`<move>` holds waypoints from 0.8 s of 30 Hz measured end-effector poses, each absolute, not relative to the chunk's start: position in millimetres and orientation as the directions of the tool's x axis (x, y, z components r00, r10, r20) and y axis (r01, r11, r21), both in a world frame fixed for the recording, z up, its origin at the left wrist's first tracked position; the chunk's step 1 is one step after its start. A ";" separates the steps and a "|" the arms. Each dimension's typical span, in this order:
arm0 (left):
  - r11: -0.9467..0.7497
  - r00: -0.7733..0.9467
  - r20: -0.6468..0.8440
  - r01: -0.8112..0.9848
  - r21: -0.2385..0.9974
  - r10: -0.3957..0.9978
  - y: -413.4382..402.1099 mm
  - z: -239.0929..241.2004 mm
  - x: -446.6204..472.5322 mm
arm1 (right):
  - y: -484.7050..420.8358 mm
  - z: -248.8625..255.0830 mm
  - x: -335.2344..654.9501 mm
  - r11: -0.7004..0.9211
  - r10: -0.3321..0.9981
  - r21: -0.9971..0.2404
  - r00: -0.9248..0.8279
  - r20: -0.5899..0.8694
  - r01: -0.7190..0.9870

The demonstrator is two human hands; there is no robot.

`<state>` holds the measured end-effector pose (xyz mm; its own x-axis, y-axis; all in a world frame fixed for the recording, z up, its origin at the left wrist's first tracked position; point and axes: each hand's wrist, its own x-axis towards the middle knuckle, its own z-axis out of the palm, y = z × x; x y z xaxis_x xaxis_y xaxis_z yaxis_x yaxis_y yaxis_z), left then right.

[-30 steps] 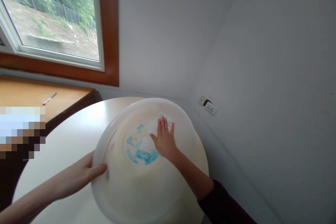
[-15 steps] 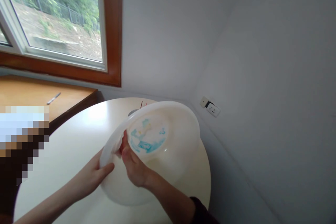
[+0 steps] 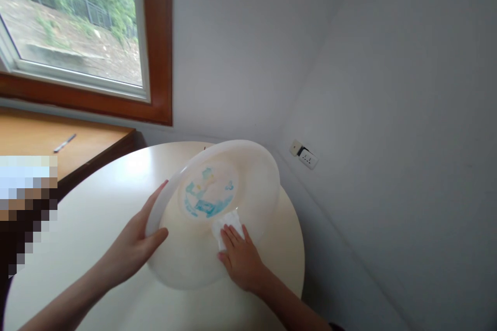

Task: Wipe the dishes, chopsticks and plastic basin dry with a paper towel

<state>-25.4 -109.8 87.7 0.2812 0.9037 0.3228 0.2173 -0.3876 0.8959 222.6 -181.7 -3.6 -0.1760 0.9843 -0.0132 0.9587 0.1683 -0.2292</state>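
Observation:
A large white plastic basin [image 3: 248, 181] is tilted on the round cream table [image 3: 104, 207], its inside facing me, with a blue-green label showing through its bottom. My left hand [image 3: 135, 243] grips the basin's left rim, thumb inside and fingers behind. My right hand [image 3: 238, 258] lies flat inside the basin near its lower wall, fingers pressing a small white cloth [image 3: 224, 223] against the plastic.
A wooden-framed window [image 3: 77, 36] and a wooden sill or desk [image 3: 50, 147] with a pen [image 3: 64, 143] lie at the left. Grey walls meet in a corner behind the table; a wall socket [image 3: 304, 155] sits low on the right wall.
My right hand has moved with the cloth from the basin's left rim, down to its lower inside wall. The basin stays tilted in my left hand.

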 end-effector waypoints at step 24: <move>-0.526 0.160 0.501 0.231 0.818 0.850 -122.7 75.5 -13.2 | -158.8 2.8 240.3 0.181 0.983 -0.085 -0.183 -0.015 0.980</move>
<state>-13.2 -122.7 75.5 0.1603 0.8502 0.5015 0.2315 -0.5263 0.8182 240.3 -158.8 2.8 -0.1834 0.9829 -0.0154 0.9797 0.1815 -0.0851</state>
